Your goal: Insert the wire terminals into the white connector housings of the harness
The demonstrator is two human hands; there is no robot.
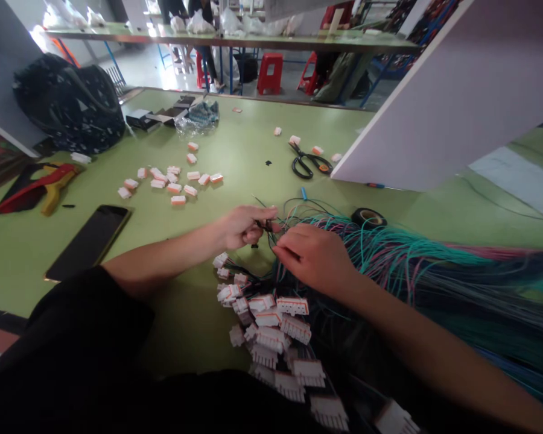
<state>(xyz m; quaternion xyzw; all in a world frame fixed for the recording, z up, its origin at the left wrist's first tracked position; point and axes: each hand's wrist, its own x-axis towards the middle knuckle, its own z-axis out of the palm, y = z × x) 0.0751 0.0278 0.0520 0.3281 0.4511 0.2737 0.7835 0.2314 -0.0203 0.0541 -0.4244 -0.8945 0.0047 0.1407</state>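
Observation:
Near the middle of the green table, my left hand point(248, 226) is closed, with a small black piece and thin wires between thumb and fingers. Close beside it, my right hand point(314, 254) pinches a thin dark wire point(271, 244). A thick bundle of teal, pink and dark wires point(389, 247) runs off to the right from under my right hand. Below my hands, a heap of white connectors point(271, 337) with orange strips hangs on wire ends toward my lap. Exactly what the black piece is, the fingers hide.
Loose white-and-orange connectors point(176, 188) lie to the left. Black scissors point(305, 163) and a roll of black tape point(368, 218) lie beyond my hands. A phone point(90, 241), a red-yellow tool point(45, 184) and a dark bag point(70, 105) are left. A white panel point(438, 102) rises at right.

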